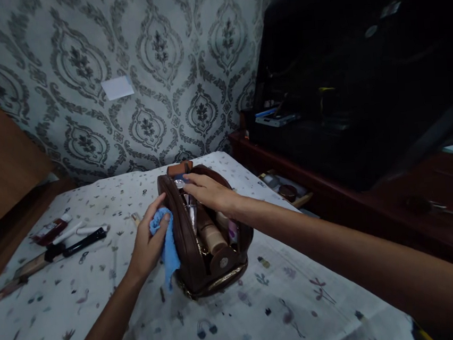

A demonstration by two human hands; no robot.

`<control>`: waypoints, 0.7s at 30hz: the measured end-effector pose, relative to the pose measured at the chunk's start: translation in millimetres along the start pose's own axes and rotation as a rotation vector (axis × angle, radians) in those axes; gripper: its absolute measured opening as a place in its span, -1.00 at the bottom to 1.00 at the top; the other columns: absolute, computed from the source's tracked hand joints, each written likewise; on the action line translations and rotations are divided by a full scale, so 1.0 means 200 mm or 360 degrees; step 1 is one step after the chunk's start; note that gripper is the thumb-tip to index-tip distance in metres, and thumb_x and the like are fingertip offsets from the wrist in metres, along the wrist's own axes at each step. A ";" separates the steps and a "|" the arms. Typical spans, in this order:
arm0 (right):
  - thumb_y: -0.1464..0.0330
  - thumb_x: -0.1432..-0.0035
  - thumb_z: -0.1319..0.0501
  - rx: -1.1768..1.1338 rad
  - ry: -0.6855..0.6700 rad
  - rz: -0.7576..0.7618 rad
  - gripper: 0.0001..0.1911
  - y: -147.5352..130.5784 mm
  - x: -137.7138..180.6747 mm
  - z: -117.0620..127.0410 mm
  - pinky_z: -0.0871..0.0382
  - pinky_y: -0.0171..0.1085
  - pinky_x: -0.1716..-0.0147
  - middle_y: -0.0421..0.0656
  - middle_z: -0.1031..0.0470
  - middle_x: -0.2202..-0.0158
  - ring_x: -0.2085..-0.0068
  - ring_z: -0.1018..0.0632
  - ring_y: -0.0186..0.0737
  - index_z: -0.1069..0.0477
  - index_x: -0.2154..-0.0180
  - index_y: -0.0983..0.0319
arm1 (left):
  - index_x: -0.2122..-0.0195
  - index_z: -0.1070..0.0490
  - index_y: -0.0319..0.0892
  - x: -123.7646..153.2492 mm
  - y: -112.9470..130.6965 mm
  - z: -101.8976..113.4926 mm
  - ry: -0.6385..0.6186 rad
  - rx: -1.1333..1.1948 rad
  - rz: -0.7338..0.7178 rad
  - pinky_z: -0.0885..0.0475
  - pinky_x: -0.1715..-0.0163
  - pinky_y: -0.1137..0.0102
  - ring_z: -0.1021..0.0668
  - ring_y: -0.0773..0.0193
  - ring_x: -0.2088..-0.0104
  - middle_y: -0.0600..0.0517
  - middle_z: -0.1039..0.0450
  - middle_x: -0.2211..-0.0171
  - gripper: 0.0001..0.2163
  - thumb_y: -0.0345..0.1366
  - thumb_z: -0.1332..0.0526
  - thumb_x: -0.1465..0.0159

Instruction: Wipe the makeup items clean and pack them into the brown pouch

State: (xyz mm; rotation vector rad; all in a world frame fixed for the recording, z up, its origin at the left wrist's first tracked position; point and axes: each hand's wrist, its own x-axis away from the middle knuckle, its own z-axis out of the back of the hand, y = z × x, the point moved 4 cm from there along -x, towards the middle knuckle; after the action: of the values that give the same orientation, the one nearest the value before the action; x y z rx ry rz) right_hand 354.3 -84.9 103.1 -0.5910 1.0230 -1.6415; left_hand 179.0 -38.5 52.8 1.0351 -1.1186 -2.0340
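Note:
A brown leather pouch (186, 248) stands open in the middle of a table covered with a white patterned cloth (264, 316). Inside it are a beige bottle (211, 235) and other small cosmetics. My left hand (147, 242) is closed on a blue cloth (169, 250) pressed against the pouch's left side. My right hand (208, 190) rests over the pouch's open top at its far end, its fingers bent onto something small that I cannot make out.
Several cosmetic tubes and pencils (63, 242) lie at the table's left. A dark wooden cabinet (373, 198) with a black case (361, 71) on it stands at the right. Patterned wallpaper (140, 66) is behind the table.

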 end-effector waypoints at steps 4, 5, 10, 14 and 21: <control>0.41 -0.24 -0.06 -0.0484 0.0186 -0.0103 -0.60 0.03 0.00 0.03 -0.44 -0.16 -0.02 -0.02 -0.57 0.04 0.01 -0.58 -0.10 -0.47 -0.07 0.31 | -0.30 -0.33 -0.22 0.01 -0.02 0.03 -0.0018 0.0021 0.0028 -0.24 -0.33 0.07 -0.46 -0.07 -0.24 -0.17 -0.45 -0.22 -0.34 0.11 -0.20 -0.29; 0.42 -0.23 -0.07 -0.0540 0.0203 -0.0091 -0.63 0.03 0.01 0.04 -0.45 -0.18 0.02 -0.03 -0.58 0.08 0.03 -0.58 -0.12 -0.48 -0.03 0.30 | -0.30 -0.33 -0.20 0.02 -0.03 0.03 -0.0021 0.0029 0.0037 -0.23 -0.33 0.07 -0.46 -0.07 -0.24 -0.16 -0.45 -0.22 -0.34 0.11 -0.20 -0.30; 0.51 -0.18 -0.09 -0.0299 0.0082 -0.0023 -0.74 0.01 0.04 0.05 -0.42 -0.25 0.16 -0.15 -0.57 0.32 0.27 -0.56 -0.22 -0.50 0.16 0.28 | -0.28 -0.36 -0.17 0.04 -0.06 0.05 0.0012 -0.0002 0.0060 -0.25 -0.31 0.11 -0.48 -0.05 -0.20 -0.13 -0.47 -0.20 -0.36 0.11 -0.22 -0.28; 0.54 -0.21 -0.08 0.0021 0.0047 0.0086 -0.76 -0.02 0.06 0.06 -0.35 -0.31 0.27 -0.18 -0.57 0.37 0.37 -0.51 -0.27 -0.50 0.21 0.26 | -0.25 -0.40 -0.18 0.05 -0.05 0.06 0.0015 -0.0011 0.0034 -0.27 -0.29 0.16 -0.49 -0.02 -0.19 -0.12 -0.48 -0.19 -0.38 0.12 -0.20 -0.28; 0.51 -0.27 -0.06 0.0361 0.0013 0.0230 -0.73 -0.07 0.09 0.07 -0.30 -0.31 0.30 -0.17 -0.57 0.35 0.36 -0.49 -0.28 -0.49 0.10 0.31 | -0.25 -0.40 -0.16 0.05 -0.04 0.06 -0.0023 -0.0018 0.0038 -0.29 -0.27 0.18 -0.52 0.01 -0.14 -0.10 -0.52 -0.15 -0.41 0.08 -0.19 -0.30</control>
State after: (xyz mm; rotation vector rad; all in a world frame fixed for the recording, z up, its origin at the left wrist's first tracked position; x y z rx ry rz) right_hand 352.9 -105.6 119.9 -0.3514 0.8505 -1.6050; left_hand 161.8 -38.0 46.6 0.9981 -1.1204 -2.0298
